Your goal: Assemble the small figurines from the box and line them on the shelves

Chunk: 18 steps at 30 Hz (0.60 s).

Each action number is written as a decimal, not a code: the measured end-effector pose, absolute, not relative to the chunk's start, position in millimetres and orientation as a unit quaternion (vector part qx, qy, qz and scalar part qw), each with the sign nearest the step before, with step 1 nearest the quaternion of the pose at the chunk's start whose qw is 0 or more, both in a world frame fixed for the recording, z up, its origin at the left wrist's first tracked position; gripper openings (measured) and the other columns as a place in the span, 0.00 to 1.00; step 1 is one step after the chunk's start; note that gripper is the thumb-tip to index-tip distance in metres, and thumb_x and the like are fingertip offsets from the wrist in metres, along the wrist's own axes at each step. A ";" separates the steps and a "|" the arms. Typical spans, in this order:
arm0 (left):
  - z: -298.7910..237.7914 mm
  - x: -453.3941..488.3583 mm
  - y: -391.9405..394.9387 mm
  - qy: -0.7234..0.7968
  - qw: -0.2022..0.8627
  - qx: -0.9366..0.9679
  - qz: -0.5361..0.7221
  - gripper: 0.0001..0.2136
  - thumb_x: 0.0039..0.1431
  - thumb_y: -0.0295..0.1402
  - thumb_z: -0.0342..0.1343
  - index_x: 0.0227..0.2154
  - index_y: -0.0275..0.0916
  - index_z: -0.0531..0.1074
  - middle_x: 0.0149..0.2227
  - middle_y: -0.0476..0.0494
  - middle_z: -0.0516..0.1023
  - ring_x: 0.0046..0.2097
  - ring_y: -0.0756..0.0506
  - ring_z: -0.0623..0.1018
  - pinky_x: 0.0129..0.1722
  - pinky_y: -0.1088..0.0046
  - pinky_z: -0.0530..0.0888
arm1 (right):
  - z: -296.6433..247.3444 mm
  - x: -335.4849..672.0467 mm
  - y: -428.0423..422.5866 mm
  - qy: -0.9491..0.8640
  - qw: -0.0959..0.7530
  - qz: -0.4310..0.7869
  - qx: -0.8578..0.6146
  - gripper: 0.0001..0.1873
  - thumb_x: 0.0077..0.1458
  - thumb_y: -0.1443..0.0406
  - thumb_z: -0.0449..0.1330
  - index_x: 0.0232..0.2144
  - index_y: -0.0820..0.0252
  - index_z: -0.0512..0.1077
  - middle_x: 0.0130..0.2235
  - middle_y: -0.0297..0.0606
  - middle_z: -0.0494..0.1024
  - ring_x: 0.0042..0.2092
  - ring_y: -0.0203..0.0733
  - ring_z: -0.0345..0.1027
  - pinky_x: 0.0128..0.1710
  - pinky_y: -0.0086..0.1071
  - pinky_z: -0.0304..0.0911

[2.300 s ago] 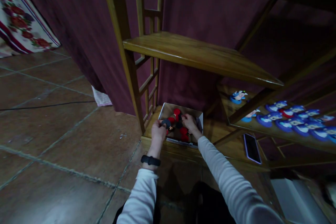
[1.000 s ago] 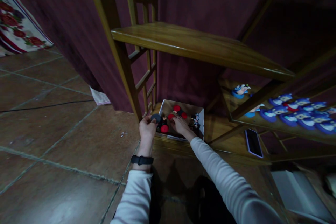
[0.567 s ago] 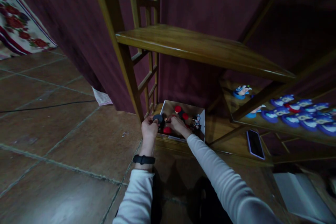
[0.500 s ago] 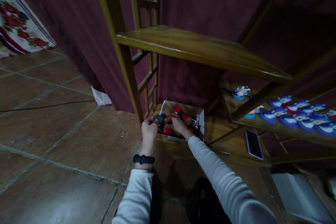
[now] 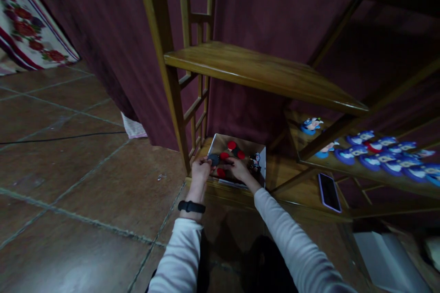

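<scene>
A white open box (image 5: 263, 165) on the low wooden shelf holds several small figurines with round red bases (image 5: 232, 145). My left hand (image 5: 200, 170), with a black band on its wrist, is at the box's left edge. Its fingers pinch a dark grey round-based figurine (image 5: 213, 160), base facing up. My right hand (image 5: 239, 169) reaches into the box over the front rim, fingers drawn together beside a red base. What lies between those fingers is too small and dark to make out. A black-and-white figurine (image 5: 255, 161) lies at the box's right side.
A wooden shelf board (image 5: 261, 73) juts out above the box, beside an upright post (image 5: 168, 82). Several blue-based figurines (image 5: 381, 158) stand on a shelf to the right. Below them lies a phone (image 5: 329, 192). A dark red curtain (image 5: 113, 55) hangs behind.
My left hand has moved slightly right with the grey-based figurine, over the box's left side. My right hand has shifted a little right and down. The camera view has moved slightly.
</scene>
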<state>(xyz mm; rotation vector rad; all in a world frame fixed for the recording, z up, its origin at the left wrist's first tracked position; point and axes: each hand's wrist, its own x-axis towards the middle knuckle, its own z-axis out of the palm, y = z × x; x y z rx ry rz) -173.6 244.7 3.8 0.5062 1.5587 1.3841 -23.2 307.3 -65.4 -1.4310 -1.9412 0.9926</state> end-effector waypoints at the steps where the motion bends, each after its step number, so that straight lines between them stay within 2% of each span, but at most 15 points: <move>1: 4.8 -172.6 244.6 0.641 0.479 0.206 0.563 0.08 0.43 0.25 0.54 0.31 0.32 0.71 0.20 0.48 0.73 0.20 0.51 0.73 0.20 0.78 0.66 | -62.8 -19.3 304.8 -0.692 0.306 0.385 -0.528 0.15 0.49 0.65 0.59 0.41 0.58 0.72 0.42 0.39 0.77 0.44 0.40 0.71 0.46 0.36 0.65; 4: 7.4 -167.6 244.4 0.644 0.491 0.197 0.553 0.07 0.44 0.24 0.54 0.30 0.33 0.72 0.19 0.48 0.73 0.19 0.51 0.73 0.19 0.78 0.66 | -46.5 -7.3 293.7 -0.624 0.412 0.452 -0.487 0.19 0.50 0.61 0.57 0.45 0.58 0.69 0.45 0.41 0.76 0.43 0.41 0.71 0.41 0.35 0.68; 7: 9.0 -159.4 244.2 0.629 0.517 0.207 0.542 0.06 0.45 0.23 0.53 0.28 0.33 0.72 0.19 0.49 0.72 0.19 0.51 0.72 0.18 0.79 0.66 | -25.8 0.0 280.9 -0.607 0.455 0.474 -0.447 0.22 0.50 0.59 0.57 0.48 0.56 0.67 0.49 0.40 0.73 0.46 0.42 0.70 0.38 0.33 0.69; 13: 10.4 -142.1 241.7 0.580 0.572 0.225 0.536 0.06 0.43 0.27 0.56 0.28 0.32 0.73 0.23 0.46 0.75 0.23 0.49 0.76 0.20 0.78 0.68 | -10.2 -0.8 266.3 -0.638 0.457 0.374 -0.494 0.21 0.52 0.60 0.56 0.49 0.53 0.67 0.48 0.38 0.75 0.49 0.43 0.68 0.48 0.38 0.65; 18: 9.8 -133.8 239.9 0.554 0.582 0.232 0.549 0.05 0.44 0.27 0.57 0.26 0.32 0.72 0.22 0.45 0.74 0.24 0.48 0.76 0.22 0.77 0.70 | -11.8 -1.2 259.0 -0.657 0.460 0.298 -0.519 0.20 0.54 0.58 0.54 0.49 0.54 0.66 0.48 0.39 0.74 0.49 0.43 0.67 0.49 0.38 0.63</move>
